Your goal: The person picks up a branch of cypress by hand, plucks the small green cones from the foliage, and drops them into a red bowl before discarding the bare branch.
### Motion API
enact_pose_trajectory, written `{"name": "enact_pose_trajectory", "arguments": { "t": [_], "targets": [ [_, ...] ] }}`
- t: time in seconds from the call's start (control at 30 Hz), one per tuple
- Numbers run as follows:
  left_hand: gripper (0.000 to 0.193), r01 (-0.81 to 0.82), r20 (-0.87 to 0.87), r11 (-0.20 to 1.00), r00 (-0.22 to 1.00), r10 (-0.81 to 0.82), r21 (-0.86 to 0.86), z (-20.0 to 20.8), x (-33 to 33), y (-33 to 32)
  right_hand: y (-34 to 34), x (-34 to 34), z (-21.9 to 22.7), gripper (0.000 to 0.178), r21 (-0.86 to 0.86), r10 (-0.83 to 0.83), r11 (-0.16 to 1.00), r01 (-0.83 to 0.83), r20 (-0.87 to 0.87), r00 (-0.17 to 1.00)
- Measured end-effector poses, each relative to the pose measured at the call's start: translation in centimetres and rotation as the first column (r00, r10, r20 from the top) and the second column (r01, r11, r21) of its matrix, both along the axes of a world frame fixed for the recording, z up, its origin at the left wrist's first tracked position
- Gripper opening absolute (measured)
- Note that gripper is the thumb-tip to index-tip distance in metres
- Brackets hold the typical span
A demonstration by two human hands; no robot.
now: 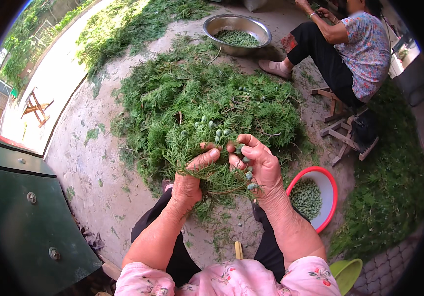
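Note:
My left hand [190,180] is closed around a leafy evergreen sprig [176,147], its thumb lying across the stems. Several pale blue-green seed cones [219,134] stand out at the sprig's tips. Just to the right, my right hand [266,170] is closed, thumb and forefinger pinched at a cone among the twigs. More cones hang under its fingers, beside the palm. Leaves partly cover the fingertips of both hands. Behind and below the hands spreads a big heap of cut evergreen branches [158,93] on the ground.
Right of my knee stands a red-rimmed white bucket [328,197] part filled with cones. Beyond the heap is a metal basin [212,23] with cones. A co-worker [370,54] sits far right, near wooden stools [342,138]. A green metal panel [15,212] is at left.

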State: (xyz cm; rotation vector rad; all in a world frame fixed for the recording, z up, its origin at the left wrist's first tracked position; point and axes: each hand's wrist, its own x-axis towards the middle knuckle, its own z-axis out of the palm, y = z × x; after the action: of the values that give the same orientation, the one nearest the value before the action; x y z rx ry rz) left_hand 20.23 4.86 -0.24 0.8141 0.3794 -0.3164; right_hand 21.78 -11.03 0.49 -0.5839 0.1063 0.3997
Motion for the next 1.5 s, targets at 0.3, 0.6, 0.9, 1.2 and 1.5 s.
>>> {"name": "enact_pose_trajectory", "arguments": {
  "t": [0.3, 0.6, 0.9, 1.2, 1.5],
  "targets": [
    [0.027, -0.085, 0.063, 0.963, 0.996, 0.071, 0.254, 1.1, -0.2, -1.0, -1.3, 0.2, 0.0, 0.015, -0.002, 0.007, 1.000, -0.007, -0.008, 1.000],
    [0.021, -0.053, 0.124, 0.925, 0.992, 0.006, 0.376, 0.5, 0.0, -0.6, -0.9, 0.2, 1.7, 0.025, -0.608, -0.018, 0.771, 0.189, 0.276, 0.961],
    [0.018, -0.032, 0.212, 0.899, 0.975, -0.068, 0.437, 0.6, -0.2, -1.2, -0.9, 0.6, 0.5, 0.018, -0.826, 0.172, 0.444, 0.347, 0.458, 0.872],
    [0.019, -0.057, 0.148, 0.908, 0.989, -0.005, 0.414, 1.1, -0.2, -1.2, 0.4, 0.1, 0.8, 0.014, -0.761, -0.138, 0.576, 0.297, 0.267, 0.954],
    [0.019, -0.089, 0.119, 0.946, 0.991, 0.054, 0.313, 0.7, -0.1, -0.9, -0.9, -0.2, 2.3, 0.020, -0.512, -0.016, 0.854, 0.095, 0.157, 0.987]
  ]
}}
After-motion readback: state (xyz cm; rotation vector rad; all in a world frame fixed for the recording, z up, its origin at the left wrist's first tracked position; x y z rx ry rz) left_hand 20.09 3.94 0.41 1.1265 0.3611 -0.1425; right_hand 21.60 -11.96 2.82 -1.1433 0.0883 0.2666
